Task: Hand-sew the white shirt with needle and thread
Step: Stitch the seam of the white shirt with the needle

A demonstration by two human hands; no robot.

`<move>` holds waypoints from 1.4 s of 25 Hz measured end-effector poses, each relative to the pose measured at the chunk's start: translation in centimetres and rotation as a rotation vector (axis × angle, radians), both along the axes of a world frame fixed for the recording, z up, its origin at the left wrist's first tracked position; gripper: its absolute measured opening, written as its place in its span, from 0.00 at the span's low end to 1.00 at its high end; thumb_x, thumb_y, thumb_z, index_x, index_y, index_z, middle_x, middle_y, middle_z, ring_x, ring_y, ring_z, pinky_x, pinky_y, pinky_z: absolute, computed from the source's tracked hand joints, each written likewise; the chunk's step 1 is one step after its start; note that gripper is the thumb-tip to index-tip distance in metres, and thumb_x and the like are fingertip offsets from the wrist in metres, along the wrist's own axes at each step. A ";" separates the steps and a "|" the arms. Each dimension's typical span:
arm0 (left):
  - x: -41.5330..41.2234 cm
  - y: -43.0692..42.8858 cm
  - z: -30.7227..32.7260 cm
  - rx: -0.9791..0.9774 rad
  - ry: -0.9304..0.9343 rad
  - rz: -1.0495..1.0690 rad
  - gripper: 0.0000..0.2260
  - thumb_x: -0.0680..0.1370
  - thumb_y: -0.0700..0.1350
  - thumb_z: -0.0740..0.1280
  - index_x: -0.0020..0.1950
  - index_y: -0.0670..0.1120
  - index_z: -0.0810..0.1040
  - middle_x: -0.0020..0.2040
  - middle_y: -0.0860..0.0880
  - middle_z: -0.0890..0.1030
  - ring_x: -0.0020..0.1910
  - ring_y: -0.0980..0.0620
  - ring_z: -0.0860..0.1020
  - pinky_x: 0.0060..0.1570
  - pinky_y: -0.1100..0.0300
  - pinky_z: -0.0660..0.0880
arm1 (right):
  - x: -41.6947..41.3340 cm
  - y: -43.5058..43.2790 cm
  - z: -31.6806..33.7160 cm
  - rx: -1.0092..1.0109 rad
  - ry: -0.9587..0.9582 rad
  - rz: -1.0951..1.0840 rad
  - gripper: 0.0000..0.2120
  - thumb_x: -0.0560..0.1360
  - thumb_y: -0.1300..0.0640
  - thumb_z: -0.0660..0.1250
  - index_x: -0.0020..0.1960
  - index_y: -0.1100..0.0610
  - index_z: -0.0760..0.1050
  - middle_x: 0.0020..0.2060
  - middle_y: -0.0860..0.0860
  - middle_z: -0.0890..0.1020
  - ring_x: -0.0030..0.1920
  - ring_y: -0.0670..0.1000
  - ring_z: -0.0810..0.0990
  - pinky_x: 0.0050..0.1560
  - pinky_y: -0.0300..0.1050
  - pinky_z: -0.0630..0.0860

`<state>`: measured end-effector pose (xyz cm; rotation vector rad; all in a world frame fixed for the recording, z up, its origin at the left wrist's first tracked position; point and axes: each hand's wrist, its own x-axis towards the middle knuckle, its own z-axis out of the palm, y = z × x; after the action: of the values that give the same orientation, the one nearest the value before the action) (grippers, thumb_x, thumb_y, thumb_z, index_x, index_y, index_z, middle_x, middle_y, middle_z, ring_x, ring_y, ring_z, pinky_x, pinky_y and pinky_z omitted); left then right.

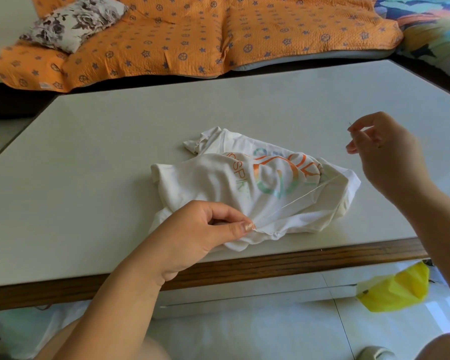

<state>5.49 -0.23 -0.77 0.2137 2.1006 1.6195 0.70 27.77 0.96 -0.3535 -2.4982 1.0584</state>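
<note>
The shirt (218, 178) lies crumpled on the table (115, 152), near the front edge and slightly right of centre. Its printed side faces up, showing orange and green lettering.

Left hand (198, 235): rests on the table at the near edge of the shirt. The thumb and forefinger are closed in a pinch on a fold of the fabric. The other fingers curl under the palm.

Right hand (385, 157): raised above the table, to the right of the shirt and clear of it. The thumb and fingers are curled and pinch the needle (350, 125). Only the thin tip of the needle shows above the fingertips.

Thread (296, 200): a pale strand runs in a straight, taut line from the pinched fold at the left thumb, up and to the right across the shirt, toward the right hand. Its upper part is too faint to follow to the needle.

Surroundings: a sofa with an orange patterned cover (192, 35) stands behind the table, with a floral pillow (76, 22) on its left end. A yellow bag (398, 289) lies on the tiled floor below the table's front right edge.
</note>
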 end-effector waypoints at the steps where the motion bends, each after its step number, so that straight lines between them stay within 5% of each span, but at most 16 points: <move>1: 0.0 0.1 0.0 0.004 0.011 0.008 0.10 0.64 0.55 0.73 0.42 0.54 0.87 0.44 0.46 0.86 0.44 0.59 0.79 0.50 0.66 0.73 | 0.5 -1.1 0.3 -0.019 -0.003 0.026 0.06 0.80 0.57 0.59 0.51 0.50 0.75 0.38 0.50 0.82 0.41 0.50 0.82 0.36 0.39 0.71; 6: 0.2 1.4 0.1 0.094 0.036 0.127 0.08 0.66 0.54 0.71 0.41 0.55 0.87 0.43 0.54 0.86 0.44 0.60 0.82 0.48 0.65 0.78 | 5.6 -7.7 1.0 -0.298 -0.178 0.327 0.05 0.78 0.59 0.63 0.44 0.52 0.74 0.33 0.45 0.83 0.21 0.46 0.75 0.24 0.38 0.71; 10: 0.4 1.8 0.0 0.090 0.138 0.151 0.09 0.68 0.54 0.71 0.45 0.55 0.86 0.44 0.51 0.86 0.45 0.57 0.83 0.51 0.57 0.79 | 8.3 -9.8 0.8 -0.451 -0.316 0.468 0.05 0.80 0.59 0.63 0.46 0.53 0.74 0.35 0.49 0.84 0.30 0.51 0.84 0.32 0.46 0.82; 17: -0.1 0.4 -0.4 -0.061 0.234 0.146 0.08 0.75 0.45 0.72 0.45 0.59 0.85 0.44 0.55 0.86 0.49 0.54 0.83 0.58 0.50 0.78 | 7.8 -9.2 0.8 -0.437 -0.328 0.477 0.08 0.78 0.60 0.65 0.46 0.50 0.80 0.31 0.54 0.85 0.33 0.56 0.85 0.43 0.54 0.83; 26: -0.1 0.5 -0.3 -0.053 0.268 0.142 0.08 0.76 0.45 0.71 0.43 0.59 0.84 0.41 0.55 0.85 0.41 0.59 0.82 0.44 0.67 0.75 | 7.7 -8.6 1.2 -0.364 -0.398 0.510 0.08 0.75 0.65 0.65 0.43 0.55 0.81 0.31 0.52 0.85 0.33 0.49 0.85 0.39 0.42 0.83; 35: -0.1 0.6 -0.3 -0.041 0.262 0.131 0.08 0.76 0.45 0.71 0.43 0.58 0.84 0.41 0.55 0.85 0.42 0.59 0.82 0.44 0.67 0.76 | 7.7 -8.5 1.3 -0.386 -0.406 0.536 0.08 0.74 0.66 0.65 0.42 0.57 0.81 0.32 0.53 0.85 0.34 0.49 0.86 0.39 0.42 0.83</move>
<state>5.41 0.33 -1.04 0.2942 2.3871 1.6998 8.42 19.27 2.25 0.0119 -2.8132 1.8544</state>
